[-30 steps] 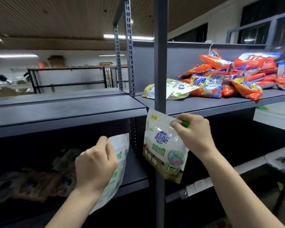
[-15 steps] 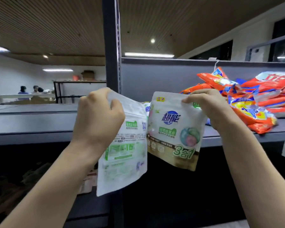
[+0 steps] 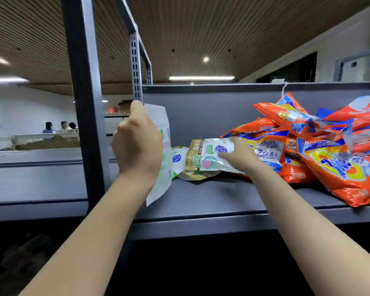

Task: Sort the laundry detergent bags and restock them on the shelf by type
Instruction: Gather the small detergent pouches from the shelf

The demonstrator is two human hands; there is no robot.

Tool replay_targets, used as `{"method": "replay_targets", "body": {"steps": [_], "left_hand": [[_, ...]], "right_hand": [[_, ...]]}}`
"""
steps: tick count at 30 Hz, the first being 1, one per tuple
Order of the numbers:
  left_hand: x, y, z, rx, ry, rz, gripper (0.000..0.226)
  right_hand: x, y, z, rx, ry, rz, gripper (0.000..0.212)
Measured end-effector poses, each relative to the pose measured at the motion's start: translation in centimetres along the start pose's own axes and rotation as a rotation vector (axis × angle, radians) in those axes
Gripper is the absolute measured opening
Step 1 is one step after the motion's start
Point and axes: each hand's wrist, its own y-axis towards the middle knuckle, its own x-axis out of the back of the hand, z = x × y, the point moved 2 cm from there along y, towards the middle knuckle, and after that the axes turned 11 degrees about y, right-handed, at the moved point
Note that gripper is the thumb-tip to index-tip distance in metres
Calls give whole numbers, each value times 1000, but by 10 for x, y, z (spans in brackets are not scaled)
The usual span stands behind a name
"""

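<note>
My left hand [image 3: 137, 144] grips a white and green detergent pouch [image 3: 163, 150] by its top, holding it upright above the grey shelf [image 3: 201, 197]. My right hand [image 3: 238, 155] holds a white "3 in 1" pouch [image 3: 209, 157] and lays it on its side on top of other white pouches [image 3: 179, 161] lying on the shelf. A heap of orange and blue detergent bags [image 3: 320, 146] lies right beside them on the same shelf.
A grey steel upright [image 3: 83, 103] stands just left of my left hand. A slotted rear post [image 3: 136, 67] rises behind the pouch. The neighbouring shelf bay [image 3: 36, 180] lies to the left. Several people sit far off at the left.
Both hands have risen to the upper shelf. My right hand has carried its pouch onto the lying white pouches and tipped it flat. My left hand has lifted its pouch over the shelf.
</note>
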Motion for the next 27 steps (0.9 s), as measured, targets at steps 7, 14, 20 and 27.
{"method": "replay_targets", "body": {"steps": [7, 14, 20, 27], "left_hand": [[-78, 11, -8, -126, 288, -100, 13], [-171, -55, 24, -251, 150, 1267, 58], [-162, -44, 29, -223, 50, 1161, 82], [-148, -47, 42, -165, 148, 1053, 52]], "right_hand": [[-15, -20, -20, 10, -257, 436, 49], [-15, -18, -21, 79, -295, 422, 51], [-19, -21, -17, 91, -283, 391, 49], [-24, -28, -11, 97, -323, 381, 52]]}}
